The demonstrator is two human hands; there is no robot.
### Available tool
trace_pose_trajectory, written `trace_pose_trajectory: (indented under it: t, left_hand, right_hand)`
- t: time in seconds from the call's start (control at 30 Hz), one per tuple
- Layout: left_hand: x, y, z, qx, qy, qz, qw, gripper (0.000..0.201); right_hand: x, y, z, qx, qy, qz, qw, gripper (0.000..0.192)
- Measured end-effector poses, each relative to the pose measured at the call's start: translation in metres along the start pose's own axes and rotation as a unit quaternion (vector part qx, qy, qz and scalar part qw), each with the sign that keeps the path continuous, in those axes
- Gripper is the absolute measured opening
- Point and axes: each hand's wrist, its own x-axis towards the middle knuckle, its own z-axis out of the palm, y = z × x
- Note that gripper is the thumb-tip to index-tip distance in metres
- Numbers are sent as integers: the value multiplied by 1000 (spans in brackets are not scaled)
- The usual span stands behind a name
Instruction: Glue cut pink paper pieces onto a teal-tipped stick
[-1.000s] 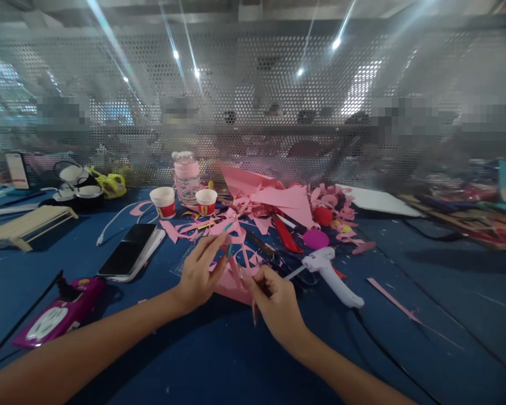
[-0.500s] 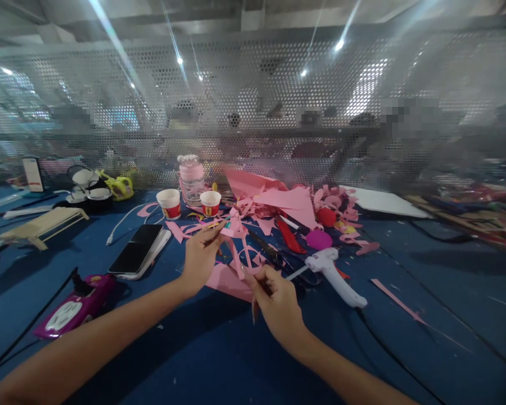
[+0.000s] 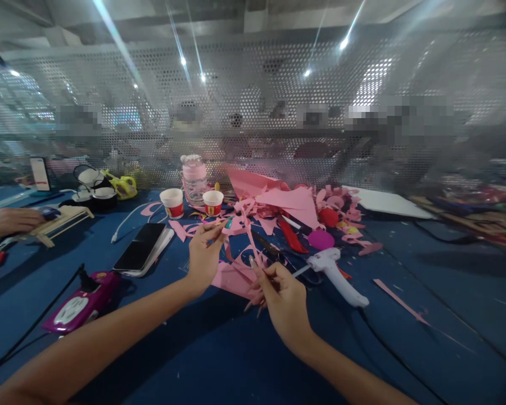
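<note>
My left hand is closed, pinching the upper left part of a pink paper piece with strips between thumb and fingertips. A narrow pink paper strip slants down from it to my right hand, which is closed on the lower end, with some fingers spread beneath. Both hands are above the blue table. Below them lie a pink paper sheet and loose scraps. Beside my right hand rests a white glue gun. Dark-handled scissors lie partly hidden among the scraps.
Behind are paper cups, a pink-lidded bottle and a pink paper heap. A phone and a purple power strip lie left. Another person's hand is at a small wooden stand.
My right hand has moved slightly right and its lower fingers have spread; the strip in it now slants more clearly. Another person's hand has come in at the left. The view has shifted slightly.
</note>
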Motion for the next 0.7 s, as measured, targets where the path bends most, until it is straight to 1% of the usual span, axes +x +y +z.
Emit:
trace_pose_trajectory:
  t: [0.07, 0.13, 0.2, 0.33, 0.47, 0.7]
  left_hand:
    - [-1, -1, 4, -21, -13, -25, 999, 23]
    - [-4, -2, 9, -84, -51, -76, 992, 21]
    - [-7, -2, 16, -155, -102, -136, 973, 15]
    - [-13, 0, 25, -256, -144, -207, 933, 19]
    - [-16, 6, 25, -340, -182, -249, 888, 23]
    - [-18, 17, 16, -389, -247, -313, 831, 20]
  right_hand:
    - [-1, -1, 2, 29, -28, 26, 999, 33]
    - [-1, -2, 5, 54, -45, 47, 996, 32]
    - [-2, -1, 7, 71, -53, 60, 994, 32]
    - [-2, 4, 8, 76, -48, 66, 994, 33]
    - [-1, 5, 8, 82, -42, 77, 993, 34]
    - [-1, 1, 6, 102, -31, 97, 990, 36]
